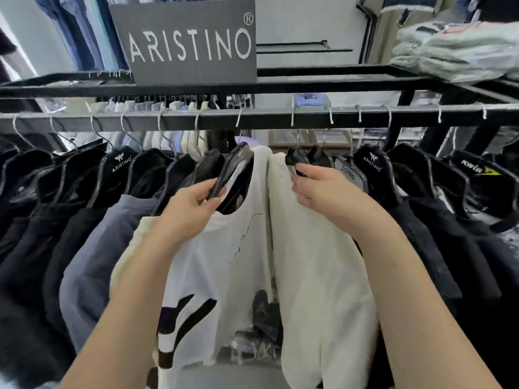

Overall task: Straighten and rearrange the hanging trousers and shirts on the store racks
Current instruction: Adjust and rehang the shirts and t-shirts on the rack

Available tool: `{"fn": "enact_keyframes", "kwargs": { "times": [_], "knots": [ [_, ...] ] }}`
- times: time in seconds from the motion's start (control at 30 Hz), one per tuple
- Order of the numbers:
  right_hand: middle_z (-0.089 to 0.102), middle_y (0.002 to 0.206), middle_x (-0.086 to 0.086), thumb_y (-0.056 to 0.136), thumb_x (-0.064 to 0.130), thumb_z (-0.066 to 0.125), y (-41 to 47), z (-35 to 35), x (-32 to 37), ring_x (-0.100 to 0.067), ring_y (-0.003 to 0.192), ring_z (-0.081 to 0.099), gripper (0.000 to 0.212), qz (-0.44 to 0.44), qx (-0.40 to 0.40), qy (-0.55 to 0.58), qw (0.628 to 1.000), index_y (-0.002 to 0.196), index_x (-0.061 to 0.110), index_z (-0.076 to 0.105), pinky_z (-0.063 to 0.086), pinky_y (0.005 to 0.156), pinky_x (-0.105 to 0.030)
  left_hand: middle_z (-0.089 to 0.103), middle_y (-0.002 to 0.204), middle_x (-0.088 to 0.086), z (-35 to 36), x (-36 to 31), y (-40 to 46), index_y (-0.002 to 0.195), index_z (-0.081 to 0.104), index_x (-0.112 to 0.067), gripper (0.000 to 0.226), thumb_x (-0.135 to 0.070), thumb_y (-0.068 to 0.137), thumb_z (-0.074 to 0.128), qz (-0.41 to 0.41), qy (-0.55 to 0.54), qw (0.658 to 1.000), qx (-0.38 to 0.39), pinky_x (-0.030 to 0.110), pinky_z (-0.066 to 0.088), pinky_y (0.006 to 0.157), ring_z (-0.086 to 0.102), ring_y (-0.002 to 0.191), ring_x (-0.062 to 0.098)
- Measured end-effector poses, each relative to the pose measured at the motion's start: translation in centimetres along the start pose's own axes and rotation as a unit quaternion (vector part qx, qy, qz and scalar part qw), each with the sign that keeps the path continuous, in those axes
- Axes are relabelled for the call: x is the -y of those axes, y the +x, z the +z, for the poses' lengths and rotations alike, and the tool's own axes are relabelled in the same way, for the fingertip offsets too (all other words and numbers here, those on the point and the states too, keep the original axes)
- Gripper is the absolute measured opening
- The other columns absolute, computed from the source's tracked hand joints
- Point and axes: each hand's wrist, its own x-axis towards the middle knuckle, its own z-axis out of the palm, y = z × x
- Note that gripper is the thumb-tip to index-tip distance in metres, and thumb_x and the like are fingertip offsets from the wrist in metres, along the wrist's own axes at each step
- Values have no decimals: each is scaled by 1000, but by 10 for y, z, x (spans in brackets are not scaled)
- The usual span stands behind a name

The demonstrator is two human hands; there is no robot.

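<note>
Hanging below the rail, two white shirts: left hand pinches one's black hanger, right hand grips the other's shoulder.

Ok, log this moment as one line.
left hand: grips black hanger | right hand: pinches cream shirt | rail: garments hanging

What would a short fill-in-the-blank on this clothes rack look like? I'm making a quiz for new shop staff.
1. The left hand grips a black ____ at the neck of the white printed shirt.
2. The right hand holds the ____-coloured shirt.
3. The sign above the rail reads ____.
4. The shirt left of the white printed one is ____.

Missing words: hanger; cream; ARISTINO; grey
</note>
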Motion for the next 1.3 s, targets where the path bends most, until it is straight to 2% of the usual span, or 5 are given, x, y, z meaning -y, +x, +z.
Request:
{"fn": "enact_keyframes", "kwargs": {
  "times": [0.13, 0.33, 0.53, 1.0, 1.3],
  "knots": [
    [46, 149, 10, 84, 44, 46, 1, -5, -4, -11, 134, 45, 66, -37, 45, -18, 998, 147, 30, 39, 35, 114, -42, 68, 108, -20, 9, -2, -4, 122, 62, -36, 37, -13, 94, 54, -20, 66, 997, -29, 29, 43, 97, 60, 110, 10],
    [64, 123, 8, 101, 20, 39, -3, -10, -1, -24, 113, 61, 35, -69, 68, -80, 992, 134, 8, 45, 44, 103, -35, 71, 106, -2, 20, -7, -16, 132, 53, -35, 37, -25, 96, 50, -12, 135, 988, -72, 28, 43, 74, 49, 70, 10],
    [48, 146, 11, 100, 18, 37, -7, -6, -3, -10, 132, 46, 46, -104, 91, -130, 982, 145, 26, 44, 41, 84, -18, 42, 54, -12, 45, -27, -22, 81, 55, -23, 15, -20, 95, 54, 4, 184, 976, -114, 15, 30, 48, 42, 53, 6],
    [61, 124, -1, 98, 22, 36, 0, 5, -4, -7, 67, 57, 41, -113, 102, -208, 966, 131, 31, 58, 38, 51, -19, 60, 91, 10, 88, -41, 1, 94, 56, -8, 8, -9, 93, 48, -49, 187, 974, -119, 28, 33, 67, 55, 92, 30],
    [51, 141, -8, 100, 18, 34, -2, 28, -15, -27, 123, 50, 44, -144, 65, -288, 945, 143, 20, 47, 34, 80, -25, 68, 84, -13, 95, 29, -108, 103, 65, -24, 18, -12, 94, 54, -90, 59, 985, -132, 3, 38, 58, 57, 68, -8]
  ]
}}
